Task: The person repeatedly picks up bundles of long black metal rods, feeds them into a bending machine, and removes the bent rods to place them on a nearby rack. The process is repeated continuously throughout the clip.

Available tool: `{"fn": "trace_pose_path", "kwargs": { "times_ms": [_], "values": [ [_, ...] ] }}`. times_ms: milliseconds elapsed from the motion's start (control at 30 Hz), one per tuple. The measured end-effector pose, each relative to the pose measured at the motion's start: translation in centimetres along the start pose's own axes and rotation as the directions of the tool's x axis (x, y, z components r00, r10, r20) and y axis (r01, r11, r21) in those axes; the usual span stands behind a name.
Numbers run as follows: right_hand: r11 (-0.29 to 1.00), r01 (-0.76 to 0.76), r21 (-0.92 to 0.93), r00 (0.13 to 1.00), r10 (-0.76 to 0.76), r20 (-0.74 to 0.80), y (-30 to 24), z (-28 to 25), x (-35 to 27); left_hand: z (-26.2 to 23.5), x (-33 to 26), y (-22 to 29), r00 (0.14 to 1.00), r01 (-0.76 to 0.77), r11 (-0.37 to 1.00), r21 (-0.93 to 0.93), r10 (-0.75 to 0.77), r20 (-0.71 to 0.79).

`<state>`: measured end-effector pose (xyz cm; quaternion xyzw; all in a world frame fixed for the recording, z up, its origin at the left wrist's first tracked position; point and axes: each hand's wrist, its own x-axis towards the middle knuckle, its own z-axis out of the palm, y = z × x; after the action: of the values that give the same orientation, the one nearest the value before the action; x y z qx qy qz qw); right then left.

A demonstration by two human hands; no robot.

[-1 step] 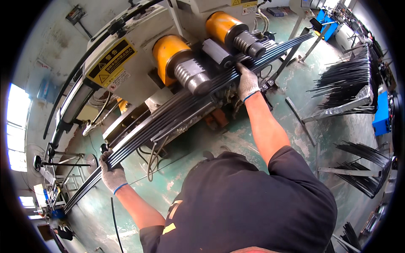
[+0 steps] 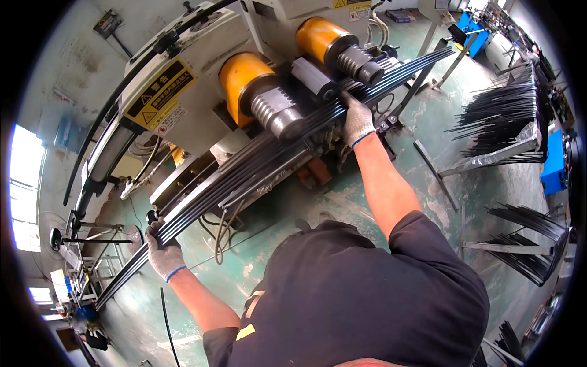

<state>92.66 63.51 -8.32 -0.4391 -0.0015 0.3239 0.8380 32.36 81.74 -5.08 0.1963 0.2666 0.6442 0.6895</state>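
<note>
A bundle of long, thin dark metal rods (image 2: 191,211) runs slantwise from the lower left to the upper right, along the front of a machine. My left hand (image 2: 164,255), in a pale knitted glove, is closed round the bundle toward its left end. Farther right, my gloved right hand (image 2: 358,121) grips the same rods beside a grey six-sided steel block (image 2: 313,77); the rods partly hide its fingers. Just behind the bundle jut two ribbed steel spindles, the nearer (image 2: 276,111) and the farther (image 2: 361,64), each set in an orange housing.
The machine's pale body (image 2: 199,116) stands behind the rods. Hoses (image 2: 221,235) hang below its front edge. On the right, racks hold piles of dark rods (image 2: 498,116), with another pile (image 2: 520,244) lower down. A lone bar (image 2: 435,174) lies on the green floor.
</note>
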Motion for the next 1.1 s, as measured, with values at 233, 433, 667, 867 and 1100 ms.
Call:
{"fn": "trace_pose_path", "kwargs": {
  "times_ms": [233,433,667,867,1100],
  "values": [
    [0.99,0.05,-0.135,0.992,-0.065,-0.11,0.7,0.3,3.6,-1.1,3.6,-2.8,0.994,0.063,0.994,-0.087,-0.07,-0.081],
    [0.981,-0.145,-0.127,0.981,0.126,-0.144,-1.7,4.9,-1.9,-1.6,3.8,-7.6,0.997,0.071,0.996,-0.062,-0.073,-0.031],
    [0.992,-0.121,-0.033,0.973,0.111,-0.204,-1.0,5.6,-2.5,2.0,2.1,-15.3,0.992,0.128,0.992,-0.012,-0.127,0.026],
    [0.767,0.106,-0.632,0.989,-0.149,-0.014,0.1,2.3,1.4,3.8,0.7,-15.9,0.982,0.181,0.982,0.052,-0.183,0.041],
    [0.016,0.403,-0.915,0.87,-0.316,0.378,0.5,1.3,1.5,-0.4,4.3,-9.1,0.985,0.151,0.981,-0.118,-0.16,-0.07]
  ]
}}
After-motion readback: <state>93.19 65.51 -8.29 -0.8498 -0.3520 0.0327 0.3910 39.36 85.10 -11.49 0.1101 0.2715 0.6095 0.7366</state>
